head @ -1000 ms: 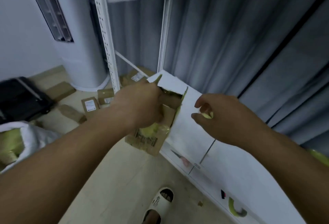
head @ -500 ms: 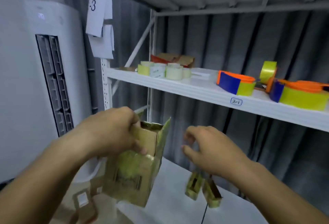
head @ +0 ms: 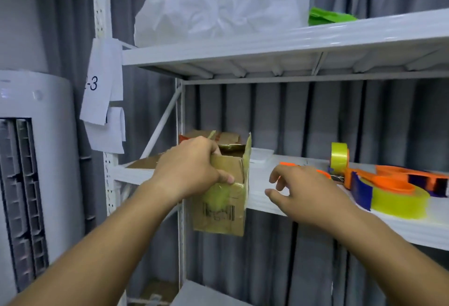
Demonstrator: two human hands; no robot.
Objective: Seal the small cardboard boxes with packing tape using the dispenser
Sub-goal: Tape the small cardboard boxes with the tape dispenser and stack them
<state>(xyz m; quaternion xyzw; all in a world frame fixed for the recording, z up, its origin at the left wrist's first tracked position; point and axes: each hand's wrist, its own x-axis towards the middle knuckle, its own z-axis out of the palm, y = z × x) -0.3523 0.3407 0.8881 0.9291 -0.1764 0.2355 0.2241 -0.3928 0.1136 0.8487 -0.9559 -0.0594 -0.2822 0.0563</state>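
My left hand (head: 192, 171) grips a small cardboard box (head: 224, 205) by its top left corner, in front of the middle shelf's (head: 262, 198) edge. The box top is open, one flap standing up on the right, with yellowish tape and a barcode on its front. My right hand (head: 302, 190) hovers over the shelf just right of the box, fingers spread and holding nothing. An orange and blue tape dispenser (head: 388, 191) with a yellow roll lies on the shelf to the right of that hand. A second dispenser (head: 340, 160) stands behind it.
A white metal rack fills the view; its upper shelf (head: 267, 45) carries a white bag (head: 218, 11) and something green. More cardboard (head: 226, 137) lies at the back of the middle shelf. Paper labels (head: 102, 82) hang on the rack post. A tall white appliance (head: 34, 172) stands at left.
My view has swung up from the floor to the rack's shelves. The left hand has lifted the box to the middle shelf's height, and the right hand has risen over the shelf toward the dispensers.
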